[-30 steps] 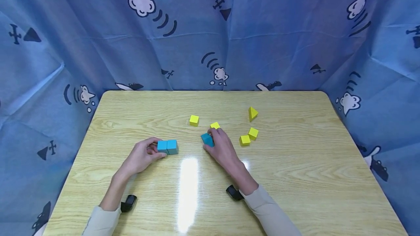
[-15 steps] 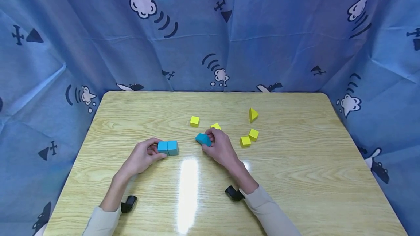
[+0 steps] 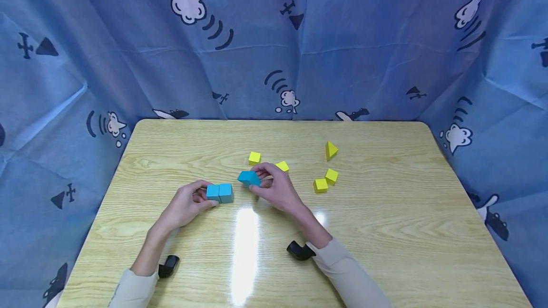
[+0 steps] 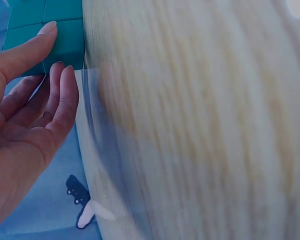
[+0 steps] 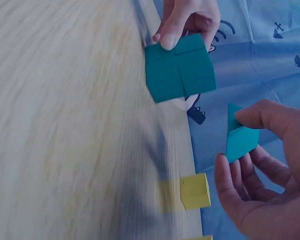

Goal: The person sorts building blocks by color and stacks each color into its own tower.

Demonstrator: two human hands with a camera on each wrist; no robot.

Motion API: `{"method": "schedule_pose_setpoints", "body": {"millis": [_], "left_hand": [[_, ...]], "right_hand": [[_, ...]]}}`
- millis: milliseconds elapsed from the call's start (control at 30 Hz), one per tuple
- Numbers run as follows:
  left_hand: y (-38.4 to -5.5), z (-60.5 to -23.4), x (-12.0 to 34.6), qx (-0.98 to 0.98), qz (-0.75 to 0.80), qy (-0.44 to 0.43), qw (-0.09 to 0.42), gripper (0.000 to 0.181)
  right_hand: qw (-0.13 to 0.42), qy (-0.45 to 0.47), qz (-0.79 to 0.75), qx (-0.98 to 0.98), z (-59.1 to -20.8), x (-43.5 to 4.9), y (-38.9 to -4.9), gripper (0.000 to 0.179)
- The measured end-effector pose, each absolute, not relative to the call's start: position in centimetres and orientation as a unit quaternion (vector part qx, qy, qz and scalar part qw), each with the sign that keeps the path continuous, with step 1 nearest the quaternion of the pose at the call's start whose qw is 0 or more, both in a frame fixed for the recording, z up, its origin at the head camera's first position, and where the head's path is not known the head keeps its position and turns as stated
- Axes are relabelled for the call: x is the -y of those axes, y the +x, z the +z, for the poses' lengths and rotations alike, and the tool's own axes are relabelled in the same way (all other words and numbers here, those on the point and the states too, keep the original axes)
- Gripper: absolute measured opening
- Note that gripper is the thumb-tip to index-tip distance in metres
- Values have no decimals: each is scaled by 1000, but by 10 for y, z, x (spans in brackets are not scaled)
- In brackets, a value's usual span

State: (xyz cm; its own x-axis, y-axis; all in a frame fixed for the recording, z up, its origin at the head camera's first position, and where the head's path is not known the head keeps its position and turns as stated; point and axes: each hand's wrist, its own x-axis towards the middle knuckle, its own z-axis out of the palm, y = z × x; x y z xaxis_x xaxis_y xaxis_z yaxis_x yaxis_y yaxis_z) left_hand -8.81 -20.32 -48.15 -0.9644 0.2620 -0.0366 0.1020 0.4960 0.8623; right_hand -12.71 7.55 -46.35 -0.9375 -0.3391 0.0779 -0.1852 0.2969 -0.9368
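Near the left of the table, my left hand steadies a stack of blue blocks, thumb on the near side and fingertips on the far side. In the left wrist view, seams divide the stack into several blocks, with the thumb lying across one seam. My right hand pinches a blue triangular block between thumb and fingers, just right of the stack. The right wrist view shows this triangular block raised off the table, with a gap between it and the stack.
Beyond the right hand lie a yellow cube and another yellow cube, partly hidden by that hand. Farther right sit two touching yellow cubes and a yellow triangular block. A patterned blue curtain surrounds the wooden table.
My right hand has moved left with the blue triangular block, which has turned and come close to the stack. My left hand and the stack have stayed in place.
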Motion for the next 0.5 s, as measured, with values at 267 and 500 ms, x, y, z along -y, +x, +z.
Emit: {"method": "schedule_pose_setpoints", "body": {"millis": [267, 500], "left_hand": [[-88, -483, 203, -855, 500, 107, 83, 36], [-89, -483, 204, -854, 501, 109, 83, 35]], "right_hand": [[86, -196, -593, -776, -463, -58, -128, 39], [82, -241, -596, -762, -465, -43, -126, 37]]}}
